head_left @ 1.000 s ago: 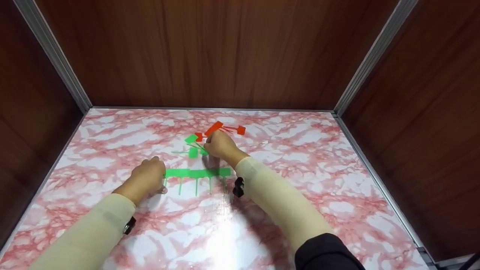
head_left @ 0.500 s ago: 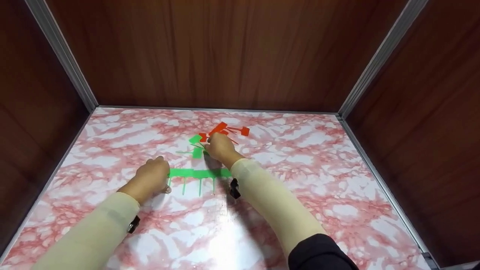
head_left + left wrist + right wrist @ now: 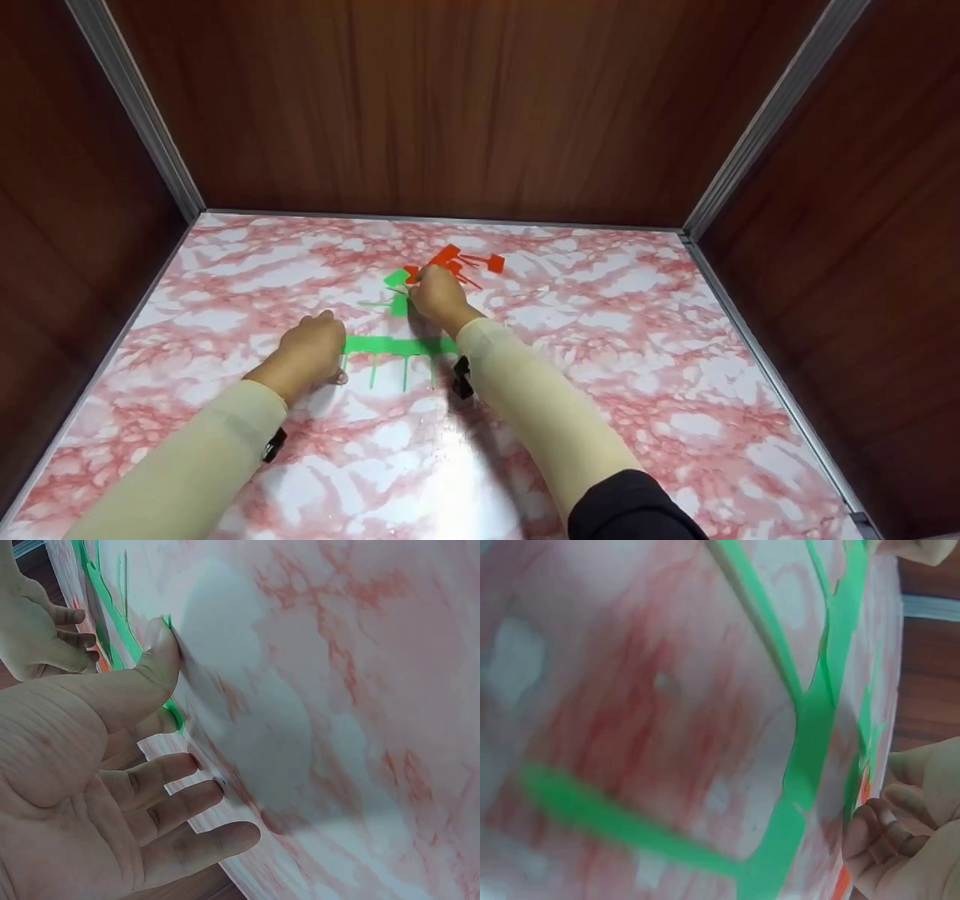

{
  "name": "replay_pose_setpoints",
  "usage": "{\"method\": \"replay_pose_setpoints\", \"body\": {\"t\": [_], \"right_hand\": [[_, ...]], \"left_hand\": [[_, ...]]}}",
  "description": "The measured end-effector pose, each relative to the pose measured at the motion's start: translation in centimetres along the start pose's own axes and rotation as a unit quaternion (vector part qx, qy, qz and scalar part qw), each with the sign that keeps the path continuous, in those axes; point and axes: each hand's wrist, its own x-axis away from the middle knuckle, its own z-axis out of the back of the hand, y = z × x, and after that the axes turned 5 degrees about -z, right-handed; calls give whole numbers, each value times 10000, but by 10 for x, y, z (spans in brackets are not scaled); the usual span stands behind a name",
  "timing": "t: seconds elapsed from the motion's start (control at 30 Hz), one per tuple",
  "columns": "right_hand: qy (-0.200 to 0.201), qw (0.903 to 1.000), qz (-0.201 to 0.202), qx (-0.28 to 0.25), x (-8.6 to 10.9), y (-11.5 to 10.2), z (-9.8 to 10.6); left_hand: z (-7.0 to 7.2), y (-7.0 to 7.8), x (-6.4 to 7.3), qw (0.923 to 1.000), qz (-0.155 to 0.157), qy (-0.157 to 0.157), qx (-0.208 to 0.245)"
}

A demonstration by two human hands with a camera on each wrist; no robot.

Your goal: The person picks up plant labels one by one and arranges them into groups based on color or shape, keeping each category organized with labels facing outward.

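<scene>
Several green cable-tie tags [image 3: 416,346] lie edge to edge in a row, their thin tails pointing toward me. At the row's left end, my left hand [image 3: 309,349] pinches the end tag [image 3: 175,717] between thumb and index finger; its other fingers extend in the left wrist view. Behind the row, my right hand [image 3: 441,296] has curled fingers at a loose pile, pinching a green tag [image 3: 853,784] there; the fingertips partly hide it. Two other loose green tags, one nearer [image 3: 399,304] and one farther [image 3: 396,278], show left of this hand.
Several red tags [image 3: 446,255] lie just beyond my right hand, one flag [image 3: 496,263] off to the right. The tabletop [image 3: 637,360] has a red-and-white marbled pattern. Dark wood panels [image 3: 465,112] with metal corner posts [image 3: 772,112] wall in the back and sides.
The head view has shifted slightly, moving the scene rightward. My right hand has drawn slightly left over the pile, uncovering more red tags and hiding a green one. The left hand stays at the row's end.
</scene>
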Motion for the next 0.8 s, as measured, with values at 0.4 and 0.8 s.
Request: {"method": "replay_pose_setpoints", "body": {"t": [0.4, 0.8], "right_hand": [[-62, 9999, 69, 145, -5, 4, -9], [-151, 9988, 80, 451, -8, 7, -4]], "left_hand": [[-1, 1, 3, 10000, -41, 35, 69], [0, -1, -1, 9997, 81, -184, 118]]}}
